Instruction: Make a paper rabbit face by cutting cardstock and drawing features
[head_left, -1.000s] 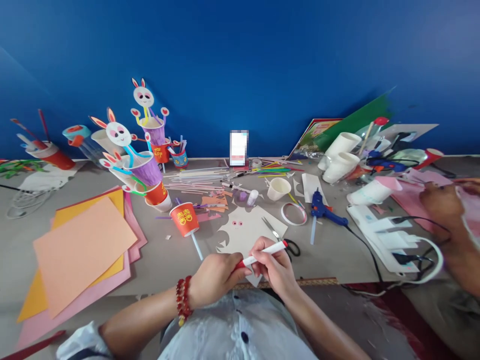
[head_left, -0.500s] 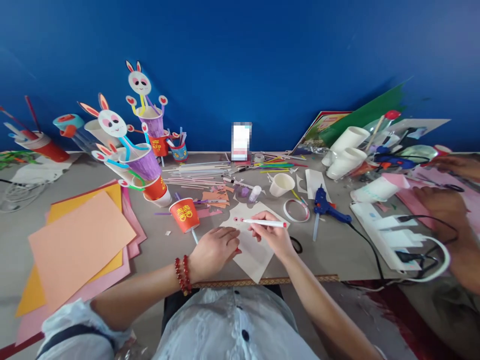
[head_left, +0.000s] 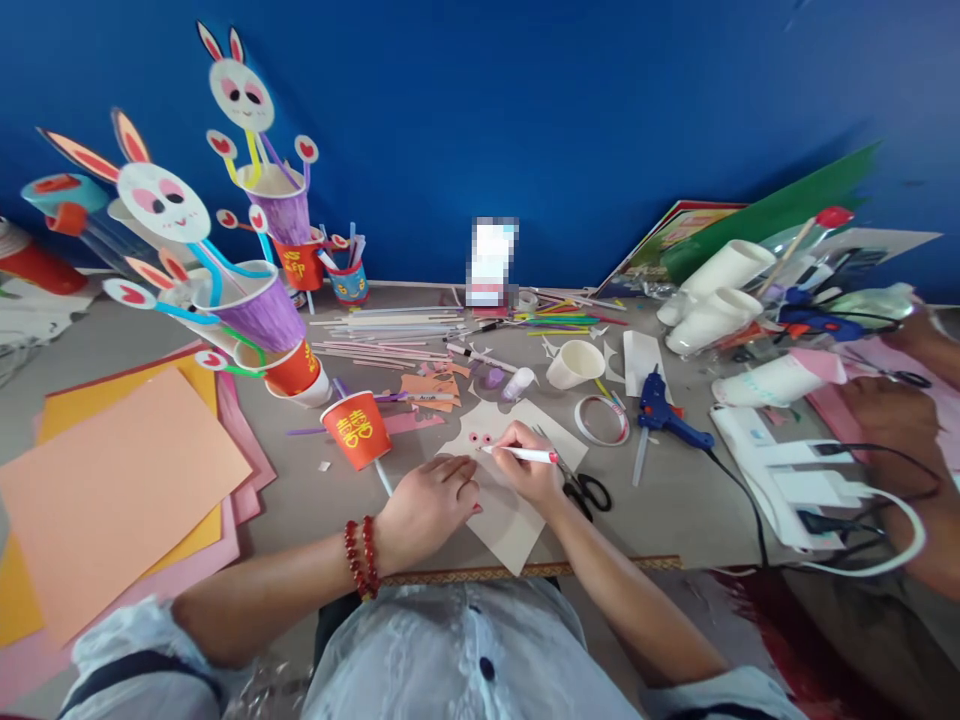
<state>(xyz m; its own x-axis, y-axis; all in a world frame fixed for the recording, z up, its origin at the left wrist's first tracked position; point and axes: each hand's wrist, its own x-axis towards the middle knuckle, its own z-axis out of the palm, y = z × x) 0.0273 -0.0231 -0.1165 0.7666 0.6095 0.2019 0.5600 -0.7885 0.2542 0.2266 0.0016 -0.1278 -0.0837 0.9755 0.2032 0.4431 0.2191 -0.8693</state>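
Observation:
My right hand (head_left: 531, 470) pinches a white marker (head_left: 534, 455) with a red end. Its tip meets the white paper (head_left: 510, 535) just below two small drawn eyes with pink around them. My left hand (head_left: 431, 505), a red bead bracelet at its wrist, lies across the paper's left side, fingers together and slightly bent. Black-handled scissors (head_left: 592, 494) lie beside my right wrist, their blades partly covered. To the left of my left hand, an orange paper cup (head_left: 357, 430) with gold print tilts on a pale straw.
Finished rabbit cup figures (head_left: 247, 310) stand at the left, behind coloured paper sheets (head_left: 127, 500). A blue glue gun (head_left: 671, 418), tape roll (head_left: 601, 420) and power strip (head_left: 765, 480) lie at the right. Another person's hand (head_left: 885, 410) rests at the far right.
The marker tip has shifted from beside the right drawn eye to just below the eyes. More of the scissors shows by my right wrist. My left hand stays on the paper; the view has shifted slightly.

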